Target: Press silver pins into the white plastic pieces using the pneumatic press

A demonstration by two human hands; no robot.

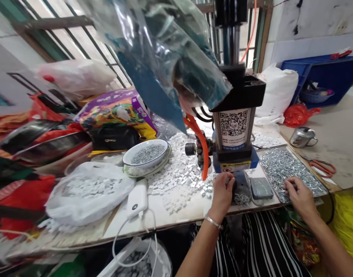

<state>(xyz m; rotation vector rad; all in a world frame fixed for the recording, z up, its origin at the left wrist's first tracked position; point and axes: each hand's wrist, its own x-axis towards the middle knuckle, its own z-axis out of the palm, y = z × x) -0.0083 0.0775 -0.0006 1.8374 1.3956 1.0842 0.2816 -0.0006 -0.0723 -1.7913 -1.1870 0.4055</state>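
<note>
We see the metal pins (pixel 283 166) heaped in the tray (pixel 308 169) at the press's (pixel 235 127) four o'clock, their long axes pointing every which way. Our right hand (pixel 300 195) curls narrow over the tray's near side — we cannot tell whether it holds a pin. Our left hand (pixel 222 190), at the press's six o'clock, draws its fingertips close — whatever they hold is hidden.

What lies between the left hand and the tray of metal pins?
In the head view, a dark piece with small metal pins in front, then a grey rectangular block.
</note>
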